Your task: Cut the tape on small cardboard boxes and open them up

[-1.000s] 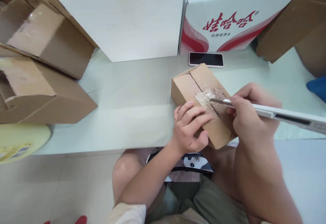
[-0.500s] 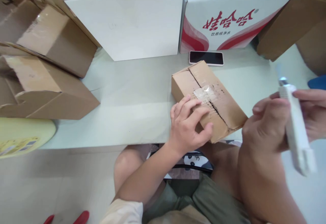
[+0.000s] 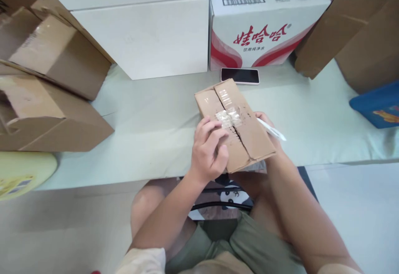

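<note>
A small brown cardboard box [image 3: 249, 139] with clear tape and a slit along its top seam lies tilted at the near edge of the pale green table [image 3: 149, 124]. My left hand [image 3: 207, 149] rests on its left flap, fingers curled over the top beside the seam. My right hand [image 3: 274, 147] is against the box's right side, largely hidden behind it. A white utility knife [image 3: 273, 131] sticks out from that hand's fingers along the box's right edge.
A black phone [image 3: 240, 75] lies just behind the box. A white box [image 3: 146, 37] and a red-and-white printed carton [image 3: 264, 28] stand at the back. Open brown boxes [image 3: 50, 112] crowd the left, cardboard [image 3: 358, 28] and a blue item [image 3: 378, 105] the right.
My right hand lifted the knife off the seam, swung it out to the right, then came back against the box's right side. The left hand stayed on the box, which turned slightly.
</note>
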Demonstrator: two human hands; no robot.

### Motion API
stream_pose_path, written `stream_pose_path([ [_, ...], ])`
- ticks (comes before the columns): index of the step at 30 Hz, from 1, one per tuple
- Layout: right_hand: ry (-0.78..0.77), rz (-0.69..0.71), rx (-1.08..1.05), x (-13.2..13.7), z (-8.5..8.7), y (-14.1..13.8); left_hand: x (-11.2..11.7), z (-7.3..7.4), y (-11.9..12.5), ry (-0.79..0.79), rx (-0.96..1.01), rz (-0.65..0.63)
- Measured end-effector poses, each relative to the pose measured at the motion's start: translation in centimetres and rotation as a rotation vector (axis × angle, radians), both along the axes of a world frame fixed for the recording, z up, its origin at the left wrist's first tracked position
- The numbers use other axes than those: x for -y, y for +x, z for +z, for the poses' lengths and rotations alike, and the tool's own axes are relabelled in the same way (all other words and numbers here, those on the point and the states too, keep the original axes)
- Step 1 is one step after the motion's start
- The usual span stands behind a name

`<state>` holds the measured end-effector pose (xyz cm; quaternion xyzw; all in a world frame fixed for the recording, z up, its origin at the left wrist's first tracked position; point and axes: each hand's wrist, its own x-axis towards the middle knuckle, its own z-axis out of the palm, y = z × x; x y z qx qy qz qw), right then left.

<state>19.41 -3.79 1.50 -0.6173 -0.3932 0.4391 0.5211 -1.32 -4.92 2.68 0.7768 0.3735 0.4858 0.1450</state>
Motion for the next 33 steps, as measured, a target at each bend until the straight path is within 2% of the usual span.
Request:
stream_pose_path([
  [4,-0.079,0.075,-0.078,0.7,0.7,-1.3,-1.2,0.1,-2.2,-0.077,-0.022,-0.054],
  [9,-0.094,0.086,-0.168,0.9,-0.6,-2.0,-3.3,-0.2,-5.4,-0.189,0.055,-0.097],
  [13,-0.071,0.059,-0.297,0.6,-1.2,-2.4,-4.7,-0.4,-7.4,-0.315,0.149,0.006],
  [16,-0.105,0.108,-0.355,0.6,-1.0,-2.8,-5.1,-0.6,-8.4,-0.435,0.234,0.104],
  [19,0.004,0.179,-0.334,1.0,-0.8,-3.4,-5.0,-1.3,-8.5,-0.619,0.322,0.142],
  [22,0.181,0.271,-0.282,1.6,-0.9,-3.7,-4.7,-2.2,-7.8,-0.817,0.399,0.086],
  [26,0.264,0.236,-0.186,1.9,-1.7,-3.5,-4.5,-2.7,-6.5,-1.012,0.515,0.008],
  [29,0.23,0.151,-0.096,1.7,-1.9,-3.3,-4.5,-2.5,-6.0,-1.019,0.534,0.014],
  [33,0.131,0.038,-0.015,1.4,-1.2,-3.2,-4.6,-2.6,-6.0,-0.88,0.499,-0.062],
])
